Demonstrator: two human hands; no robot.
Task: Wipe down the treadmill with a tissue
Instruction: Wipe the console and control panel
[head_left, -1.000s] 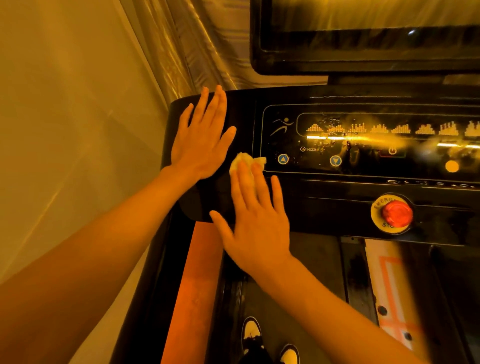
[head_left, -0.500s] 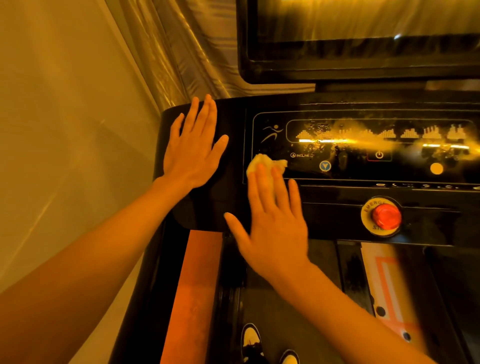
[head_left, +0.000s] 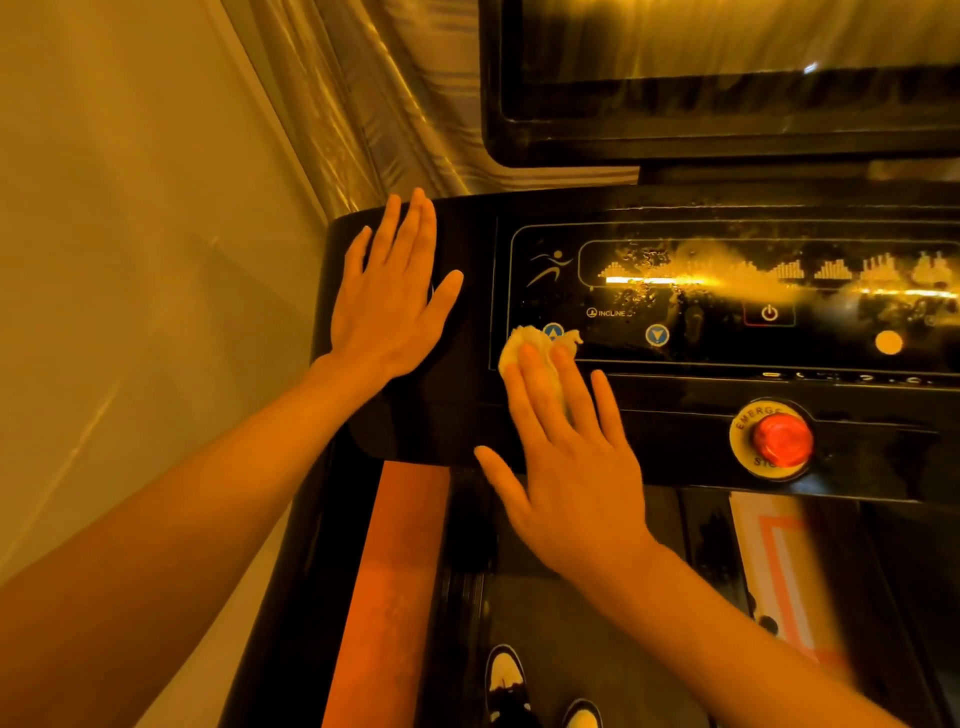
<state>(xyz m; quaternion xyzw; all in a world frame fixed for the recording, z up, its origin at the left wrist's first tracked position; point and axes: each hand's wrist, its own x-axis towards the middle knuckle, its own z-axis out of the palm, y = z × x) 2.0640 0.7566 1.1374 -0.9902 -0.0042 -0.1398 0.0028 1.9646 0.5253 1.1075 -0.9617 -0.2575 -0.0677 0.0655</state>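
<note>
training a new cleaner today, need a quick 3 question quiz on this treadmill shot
1. True or false: the left hand lies flat on the console, holding nothing.
2. Which hand presses the tissue against the panel? A: left hand. B: right hand.
3. Fill in: the blue arrow button at the tissue's top edge points ___.

Key: 1 true; 2 B; 3 up.

Indoor workout spot: treadmill console (head_left: 675, 447), curtain (head_left: 374, 104), plain wall (head_left: 130, 208) beside.
</note>
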